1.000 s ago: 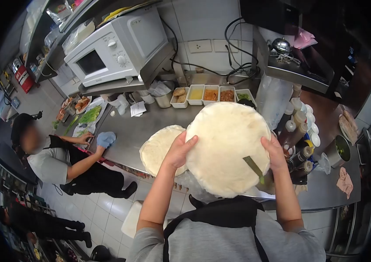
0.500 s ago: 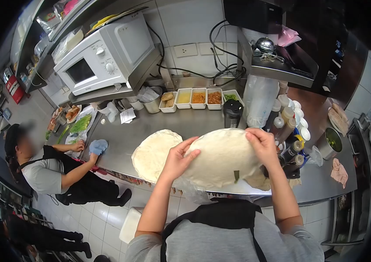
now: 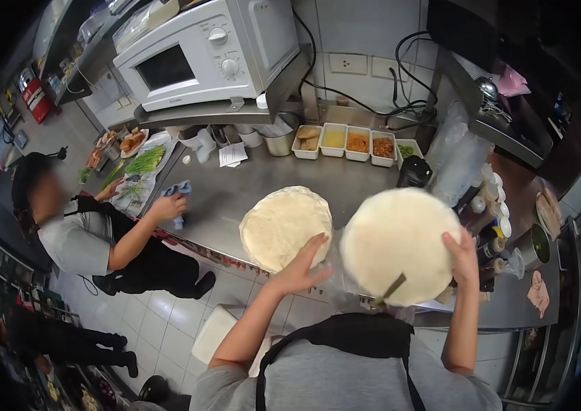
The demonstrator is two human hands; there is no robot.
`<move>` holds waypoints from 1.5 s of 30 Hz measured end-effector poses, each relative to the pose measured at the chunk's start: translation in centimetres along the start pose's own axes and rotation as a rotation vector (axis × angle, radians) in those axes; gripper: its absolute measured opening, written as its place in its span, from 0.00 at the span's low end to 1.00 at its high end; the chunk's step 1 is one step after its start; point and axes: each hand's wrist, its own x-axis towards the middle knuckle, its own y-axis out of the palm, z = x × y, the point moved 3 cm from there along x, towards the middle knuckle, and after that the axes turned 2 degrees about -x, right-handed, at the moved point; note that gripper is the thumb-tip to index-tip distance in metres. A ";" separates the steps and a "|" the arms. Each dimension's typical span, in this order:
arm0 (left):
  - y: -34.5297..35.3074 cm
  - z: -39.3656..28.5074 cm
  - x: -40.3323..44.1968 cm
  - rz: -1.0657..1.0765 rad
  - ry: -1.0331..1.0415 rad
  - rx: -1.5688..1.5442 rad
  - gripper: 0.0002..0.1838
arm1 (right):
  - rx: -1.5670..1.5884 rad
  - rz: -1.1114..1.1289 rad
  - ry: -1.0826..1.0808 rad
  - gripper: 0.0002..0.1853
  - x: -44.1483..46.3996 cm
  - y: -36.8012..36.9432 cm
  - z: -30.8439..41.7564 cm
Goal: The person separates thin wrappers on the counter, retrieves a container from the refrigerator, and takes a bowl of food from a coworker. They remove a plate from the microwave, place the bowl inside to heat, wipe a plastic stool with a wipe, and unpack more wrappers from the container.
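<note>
My right hand grips the right edge of a pale round of dough, thumb on its upper face. The round is slightly blurred and is held over the front part of the counter. A dark narrow strip shows at its lower part; I cannot tell what it is. My left hand is open with fingers spread, off the held round. Its fingertips are over or touching the lower right edge of a second dough round, which lies flat on the steel counter.
Behind the dough stand several white tubs of ingredients and a dark lidded container. Sauce bottles crowd the right. A microwave sits on a shelf above. At left, a co-worker holds a blue cloth near green onions.
My left hand has let go of the held dough round and moved down-left toward the other one. The held round now faces me more fully. The co-worker's cloth has lifted; the view has shifted.
</note>
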 end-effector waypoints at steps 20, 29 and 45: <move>-19.0 -8.1 14.5 -0.618 0.346 -0.798 0.11 | 0.163 -0.485 -0.127 0.23 -8.3 -0.9 1.2; -9.8 -7.6 9.9 0.324 0.804 0.171 0.24 | 0.291 -0.561 -0.154 0.21 -8.2 -1.5 -0.2; 2.5 1.6 14.7 -0.073 -0.123 0.520 0.26 | 0.436 -0.481 -0.129 0.19 -5.9 0.5 -2.1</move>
